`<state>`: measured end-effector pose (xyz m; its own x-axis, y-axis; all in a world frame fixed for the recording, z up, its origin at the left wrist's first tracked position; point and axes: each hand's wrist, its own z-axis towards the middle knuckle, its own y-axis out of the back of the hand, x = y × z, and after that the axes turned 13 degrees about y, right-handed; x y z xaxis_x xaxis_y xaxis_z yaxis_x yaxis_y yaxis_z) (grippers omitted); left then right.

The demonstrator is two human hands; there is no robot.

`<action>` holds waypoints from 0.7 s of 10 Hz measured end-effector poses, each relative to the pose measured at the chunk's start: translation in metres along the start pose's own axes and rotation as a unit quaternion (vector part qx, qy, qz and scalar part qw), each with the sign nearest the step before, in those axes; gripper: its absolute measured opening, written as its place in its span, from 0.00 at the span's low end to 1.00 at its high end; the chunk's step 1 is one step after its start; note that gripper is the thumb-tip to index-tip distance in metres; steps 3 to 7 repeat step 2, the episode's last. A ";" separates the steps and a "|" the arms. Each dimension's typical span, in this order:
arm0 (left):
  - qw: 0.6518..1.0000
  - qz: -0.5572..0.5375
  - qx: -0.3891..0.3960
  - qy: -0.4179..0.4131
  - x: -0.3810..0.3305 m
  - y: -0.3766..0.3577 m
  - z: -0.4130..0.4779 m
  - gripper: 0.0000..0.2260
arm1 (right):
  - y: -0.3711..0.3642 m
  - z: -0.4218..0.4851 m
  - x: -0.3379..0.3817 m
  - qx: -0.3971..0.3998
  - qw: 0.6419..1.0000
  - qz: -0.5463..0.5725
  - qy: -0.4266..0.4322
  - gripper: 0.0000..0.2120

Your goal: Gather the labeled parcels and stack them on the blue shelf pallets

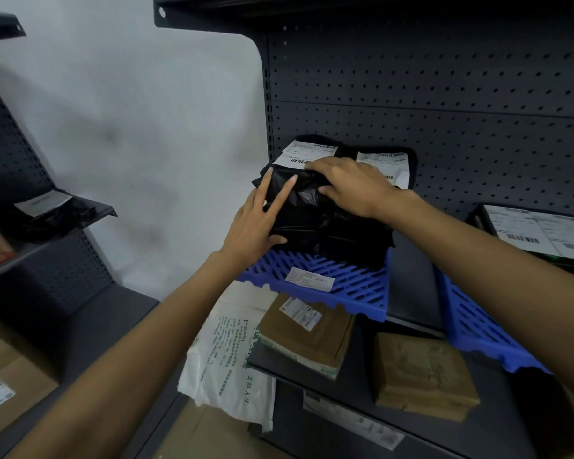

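Both hands are on the stack of black parcels point(345, 236), which sits on the left blue pallet point(355, 293), on the shelf up against the pegboard back panel point(444, 94).

Left hand point(259, 223): fingers straight and spread, flat against the left side of the stack, thumb low at its bottom edge. Not gripping anything.

Right hand point(352, 187): palm down on the top black parcel point(299, 193), fingers reaching to its white label point(295, 157), thumb against the front of the bag. Looks like pressing, not a closed grip.

Another black parcel point(401, 160) with its own label lies behind the right hand, at the same level. A loose label sticker point(309, 279) lies on the pallet grid in front of the stack.

To the right, a second blue pallet point(478, 329) carries a flat dark parcel point(537, 233) with a large label facing up. The right forearm partly covers that pallet.

On the lower shelf point(504, 422) are two brown parcels: one labelled point(307, 329), lying on top of a white one, and one plain point(421, 369), well apart. A white poly bag point(226, 352) with green print hangs off the left end of that shelf.

On the left rack, a black labelled parcel point(53, 210) sits on a shelf, with a cardboard box point(0, 376) below it.
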<state>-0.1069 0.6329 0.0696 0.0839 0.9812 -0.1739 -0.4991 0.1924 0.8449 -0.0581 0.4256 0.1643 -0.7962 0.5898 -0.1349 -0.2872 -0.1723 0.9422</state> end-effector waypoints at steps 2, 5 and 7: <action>0.997 0.073 -0.022 0.020 -0.013 0.019 -0.028 0.43 | 0.000 -0.056 0.009 -0.097 0.995 -0.015 0.015 0.23; 0.997 0.073 -0.022 0.020 -0.013 0.019 -0.028 0.43 | 0.000 -0.056 0.009 -0.097 0.995 -0.015 0.015 0.23; 0.997 0.073 -0.022 0.020 -0.013 0.019 -0.028 0.43 | 0.000 -0.056 0.009 -0.097 0.995 -0.015 0.015 0.23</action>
